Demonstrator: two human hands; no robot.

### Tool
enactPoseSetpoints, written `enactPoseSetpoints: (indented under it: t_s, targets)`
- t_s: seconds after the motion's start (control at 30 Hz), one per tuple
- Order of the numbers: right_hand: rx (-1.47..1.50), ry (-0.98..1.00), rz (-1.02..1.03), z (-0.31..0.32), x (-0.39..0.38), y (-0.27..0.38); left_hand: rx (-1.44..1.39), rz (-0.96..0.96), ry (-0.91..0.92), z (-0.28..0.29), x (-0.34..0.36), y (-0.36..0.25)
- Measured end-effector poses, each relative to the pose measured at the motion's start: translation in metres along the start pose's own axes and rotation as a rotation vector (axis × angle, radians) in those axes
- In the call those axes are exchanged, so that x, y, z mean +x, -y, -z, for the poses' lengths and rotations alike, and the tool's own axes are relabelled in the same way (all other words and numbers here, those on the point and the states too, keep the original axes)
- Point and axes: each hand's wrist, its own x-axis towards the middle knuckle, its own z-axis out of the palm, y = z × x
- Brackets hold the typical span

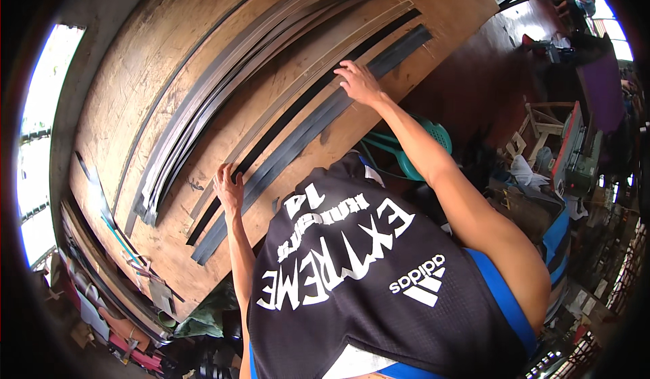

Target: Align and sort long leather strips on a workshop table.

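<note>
Several long flat strips lie side by side across a plywood tabletop. My left hand rests near their lower-left end, fingers spread, fingertips touching the narrow black strip and the brown strip beside it. Farther up to the right, my right hand reaches over the wider dark grey strips. Its fingers are apart and slightly bent, with the fingertips at the black strip. Neither hand is wrapped round anything. What lies under the right palm is hidden.
A thick bundle of dark strips lies farther back on the tabletop. One thin strip curves beyond it. A green plastic chair stands under my right arm. Wooden frames and clutter are at the right; scraps lie at the lower left.
</note>
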Motion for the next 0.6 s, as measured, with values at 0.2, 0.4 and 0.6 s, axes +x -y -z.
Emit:
enactPoseSetpoints:
  t_s: [0.2,0.4,0.6]
  targets:
    - [-0.058,0.011,0.05,0.047,0.018,-0.091,-0.011,0.03,0.041,-0.019,0.009,-0.068]
    - [-0.017,0.104,0.064,0.053,0.023,-0.104,0.011,0.089,0.062,-0.021,0.012,-0.076]
    - [0.131,-0.104,0.181,0.047,0.035,-0.083,0.053,0.059,-0.11,-0.017,0.026,-0.069]
